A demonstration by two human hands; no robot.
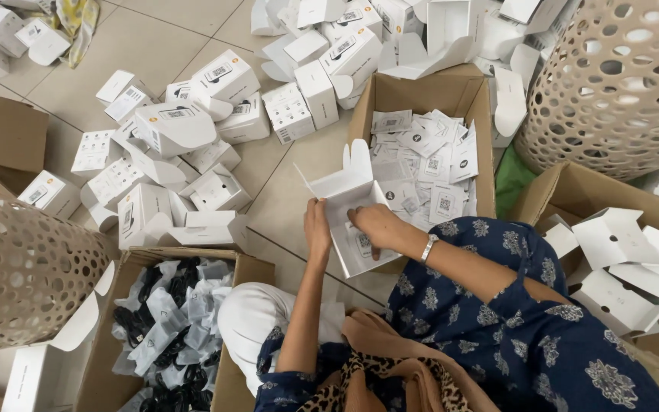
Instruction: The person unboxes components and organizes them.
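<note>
Just in front of the seated person's knees, both hands meet on one open white carton [348,217]; the left hand [316,229] grips its left wall, thumb and fingers closed on the card, while the right hand [375,226] lies flat inside it, fingers pressing on a small leaflet against the carton floor; whether it pinches anything I cannot tell; the carton's long axis runs away from the body, tilted a little left, its flap [356,156] standing up at the far end; the two hands are just beside each other, the right slightly farther in; touching the carton's far right side is the brown box of leaflets [463,91], nearer the right hand; beyond, loose white cartons [226,76] lie scattered over the tiled floor [162,34].
</note>
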